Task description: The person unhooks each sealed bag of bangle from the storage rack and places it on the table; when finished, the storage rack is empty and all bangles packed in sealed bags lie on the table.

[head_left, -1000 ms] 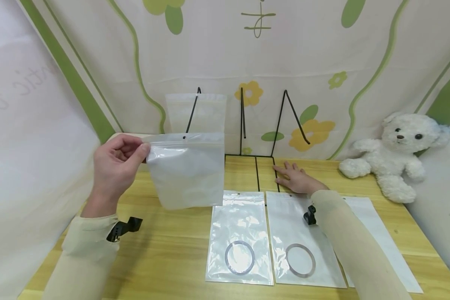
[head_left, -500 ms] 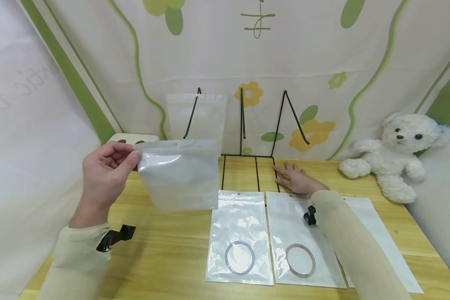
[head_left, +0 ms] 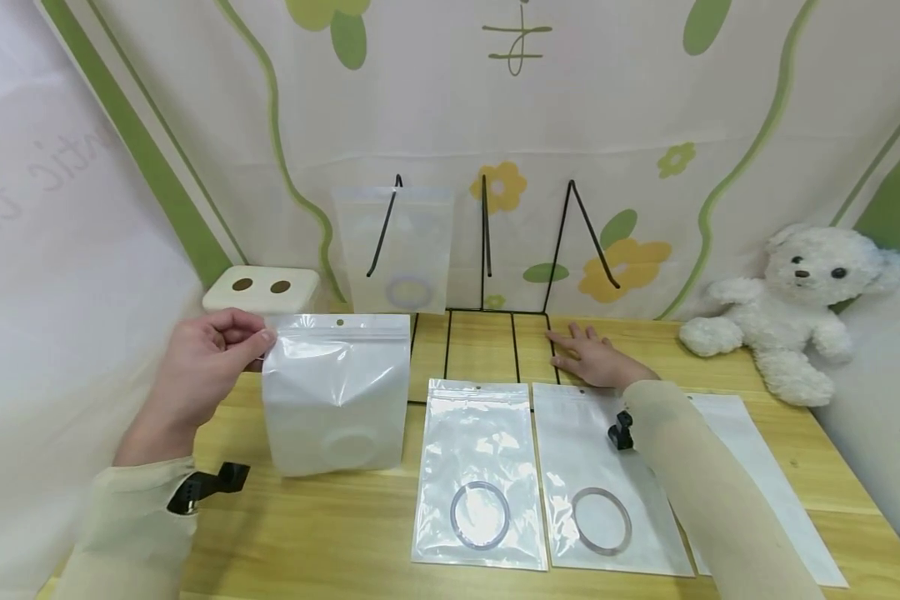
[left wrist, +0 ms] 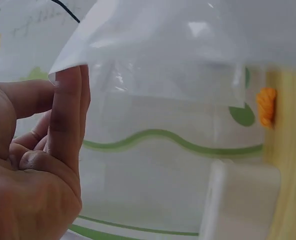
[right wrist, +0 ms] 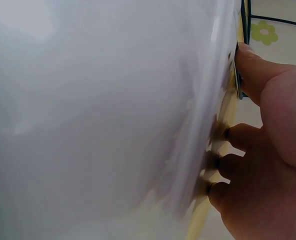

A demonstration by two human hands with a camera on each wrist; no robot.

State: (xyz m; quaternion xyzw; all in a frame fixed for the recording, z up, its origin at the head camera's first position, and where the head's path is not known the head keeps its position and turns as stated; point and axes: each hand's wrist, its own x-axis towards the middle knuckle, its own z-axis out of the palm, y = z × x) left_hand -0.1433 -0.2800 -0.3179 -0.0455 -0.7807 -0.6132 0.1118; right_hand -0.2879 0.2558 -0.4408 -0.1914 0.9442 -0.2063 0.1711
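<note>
In the head view my left hand (head_left: 191, 371) pinches the top left corner of a white zip-seal bag (head_left: 337, 396) with a punched hole in its top strip. A faint round shape shows through the bag's lower part. This bag hangs upright in front of a black wire rack (head_left: 487, 225), apart from its hooks. Another translucent bag (head_left: 423, 233), with a ring shape inside, hangs at the rack's left hook. My right hand (head_left: 596, 360) rests with spread fingers on the right side of the rack's base; its fingertips also touch down in the right wrist view.
Three bags lie flat on the wooden table (head_left: 330, 542): a left one (head_left: 480, 442), a middle one (head_left: 570, 450) and a right one (head_left: 750, 475), partly under my forearm. Rings show in two. A white box (head_left: 303, 287) with two holes and a teddy bear (head_left: 802, 292) stand behind.
My left hand has drawn the pinched bag down and left, away from the left hook's tip, uncovering the hanging bag and white box. The right hand has stayed in place.
</note>
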